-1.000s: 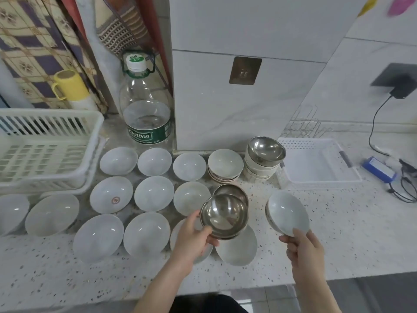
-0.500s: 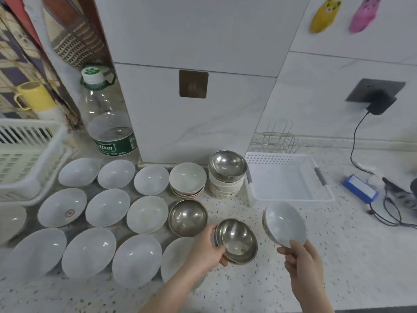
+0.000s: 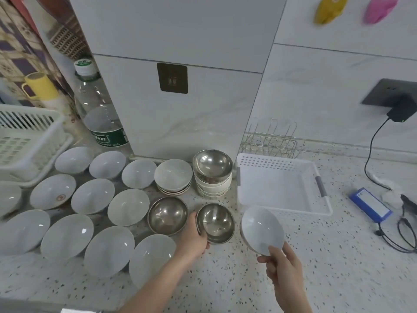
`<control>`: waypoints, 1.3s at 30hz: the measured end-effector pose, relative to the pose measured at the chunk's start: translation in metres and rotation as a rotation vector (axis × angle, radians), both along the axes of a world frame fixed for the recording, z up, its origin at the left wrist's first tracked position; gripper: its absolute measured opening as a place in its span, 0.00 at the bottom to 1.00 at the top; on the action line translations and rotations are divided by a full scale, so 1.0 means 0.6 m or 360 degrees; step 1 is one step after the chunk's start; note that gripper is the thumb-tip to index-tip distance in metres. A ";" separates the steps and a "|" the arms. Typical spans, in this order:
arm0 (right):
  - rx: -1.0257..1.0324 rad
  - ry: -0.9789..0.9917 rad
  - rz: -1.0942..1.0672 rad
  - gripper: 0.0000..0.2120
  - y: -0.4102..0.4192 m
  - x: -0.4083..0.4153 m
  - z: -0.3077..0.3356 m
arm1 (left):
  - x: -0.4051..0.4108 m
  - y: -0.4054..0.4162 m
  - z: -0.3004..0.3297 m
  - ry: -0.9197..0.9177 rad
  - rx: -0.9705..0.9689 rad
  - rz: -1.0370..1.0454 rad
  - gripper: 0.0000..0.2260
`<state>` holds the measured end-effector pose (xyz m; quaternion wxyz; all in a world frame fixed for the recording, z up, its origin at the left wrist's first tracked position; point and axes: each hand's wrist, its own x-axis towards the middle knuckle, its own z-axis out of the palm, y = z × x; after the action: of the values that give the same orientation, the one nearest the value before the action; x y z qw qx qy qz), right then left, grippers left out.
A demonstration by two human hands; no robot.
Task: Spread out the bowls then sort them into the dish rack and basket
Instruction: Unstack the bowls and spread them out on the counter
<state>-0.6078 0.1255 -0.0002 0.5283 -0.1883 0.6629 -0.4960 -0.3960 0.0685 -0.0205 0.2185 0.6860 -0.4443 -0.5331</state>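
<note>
My left hand [image 3: 194, 239] grips the rim of a steel bowl [image 3: 215, 223] that sits low on the counter. Another steel bowl [image 3: 168, 215] lies just left of it. My right hand [image 3: 279, 265] holds a white bowl [image 3: 261, 230] tilted above the counter, in front of the white basket [image 3: 279, 207]. Several white bowls [image 3: 92, 196] lie spread in rows to the left. A stack topped by a steel bowl [image 3: 212, 164] and a small stack of white bowls [image 3: 173, 176] stand by the wall. A wire dish rack [image 3: 270, 141] stands behind the basket.
A white slotted basket [image 3: 24, 141] sits at the far left, with a yellow mug [image 3: 40, 86] and a large water bottle [image 3: 99, 114] behind the bowls. A blue box [image 3: 371, 206] and black cables [image 3: 404, 231] lie on the counter at the right.
My left hand carried the steel bowl right of the other steel bowl and lowered it to the counter. The right hand keeps holding the white bowl. The view shifted right.
</note>
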 end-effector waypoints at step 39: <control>0.0249 0.0083 0.0819 0.21 0.063 0.106 -0.060 | 0.150 0.028 0.011 0.0133 0.0000 0.0192 0.10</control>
<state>-0.5440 0.1631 -0.0364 0.6328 -0.3220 0.6428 -0.2877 -0.3058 0.0851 -0.0140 0.2686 0.6888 -0.3927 -0.5471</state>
